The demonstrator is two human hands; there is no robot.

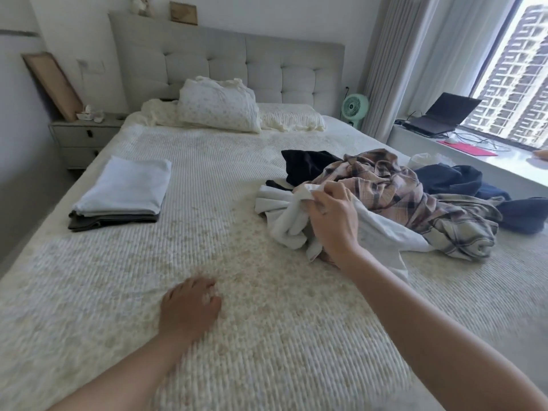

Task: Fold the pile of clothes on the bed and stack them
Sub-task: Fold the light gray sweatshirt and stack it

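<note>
Head view showed you partway through the job. Far to the left of your gripping hand, well apart from it, sat the small stack of folded clothes (pixel 118 194): a pale blue-white rectangular piece, smooth and flat, squared on top of a dark grey folded one whose edges showed beneath. Two garments done, by my count, with most of the work left.

Nearer you, your left hand (pixel 189 307) rested palm down on the cream ribbed bedspread (pixel 207 173), fingers loosely spread and holding nothing. The spread looked thick and nubbly, with fine ridges running across it.

Your right hand (pixel 332 221) had its fingers and thumb curled round a crumpled white soft cotton garment (pixel 284 221), pinching a bunched edge at the near left side of the unfolded pile. That white piece trailed limp under your wrist toward you.

Just beyond and to the right of that grip lay a rumpled brown-and-cream plaid flannel shirt (pixel 415 197), heaped in thick folds. Behind your fingers sat a black crumpled garment (pixel 308 166), and further right, well past the plaid, a dark navy heavy-looking garment (pixel 462 179) sprawled toward the bed's edge.

Judging from this, at least four pieces remained to fold and stack.
</note>
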